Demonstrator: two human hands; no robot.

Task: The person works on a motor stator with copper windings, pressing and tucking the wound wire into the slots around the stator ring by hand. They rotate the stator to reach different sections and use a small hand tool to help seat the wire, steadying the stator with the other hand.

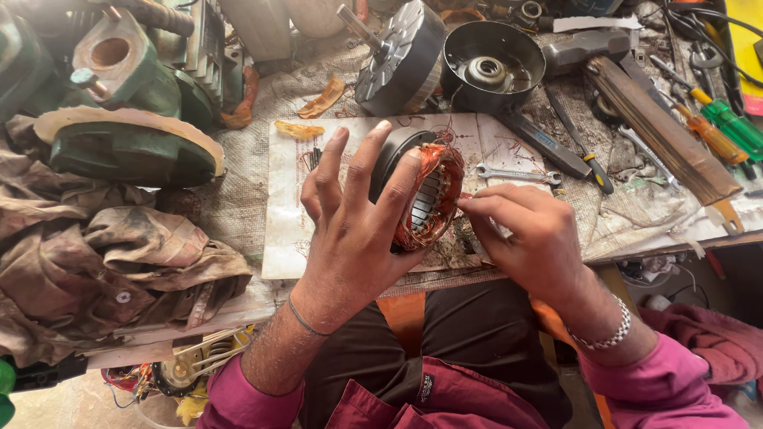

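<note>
Copper windings glint on the motor stator [425,195], gripped by the left hand [350,214] with spread fingers; the right hand [528,230] pinches its rim beside that grip.

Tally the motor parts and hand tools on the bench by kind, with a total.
Stator with copper windings, gripped by the left hand, right hand at its edge: 1
Rotor with shaft: 1
Round end bell housing: 1
Hammer: 1
Spanner: 1
Screwdrivers, orange and green: 2
Total: 7
</note>
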